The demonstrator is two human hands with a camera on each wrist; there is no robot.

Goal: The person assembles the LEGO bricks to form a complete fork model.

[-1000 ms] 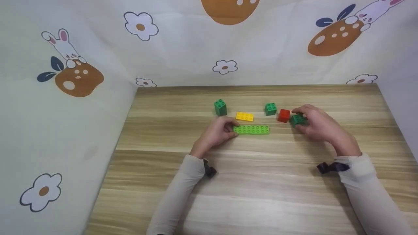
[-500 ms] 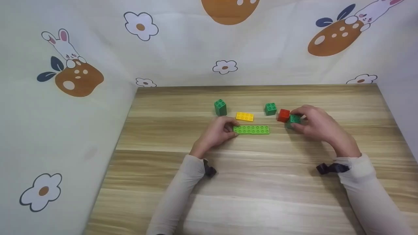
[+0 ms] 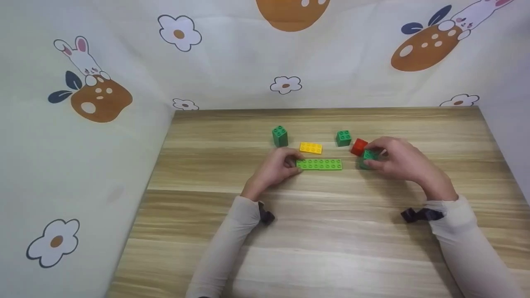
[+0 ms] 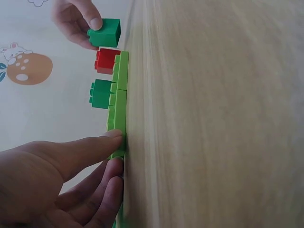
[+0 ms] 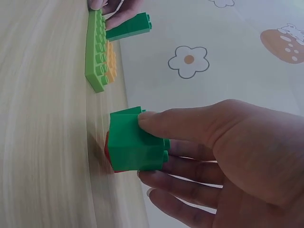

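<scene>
The left hand (image 3: 274,167) pinches the left end of a long, flat, light green studded plate (image 3: 321,164) lying on the table. A seam in its side shows in the left wrist view. In the right hand (image 3: 405,161) is a square dark green toy brick (image 5: 135,142), gripped between thumb and fingers. The left wrist view shows that brick slightly off the tabletop, studs away from it. Just behind it sits a red brick (image 3: 358,147), partly hidden by the right fingers. To the red brick's left stands another green brick (image 3: 343,138).
Behind the light green plate lies a flat yellow plate (image 3: 310,147). A taller green brick (image 3: 280,136) stands upright beyond the left hand. The wooden table (image 3: 314,248) meets a patterned cloth wall (image 3: 232,62) at its back edge.
The right hand has lifted the green brick and shifted it left and toward the near side. The red brick has turned slightly. The left hand stays on the plate.
</scene>
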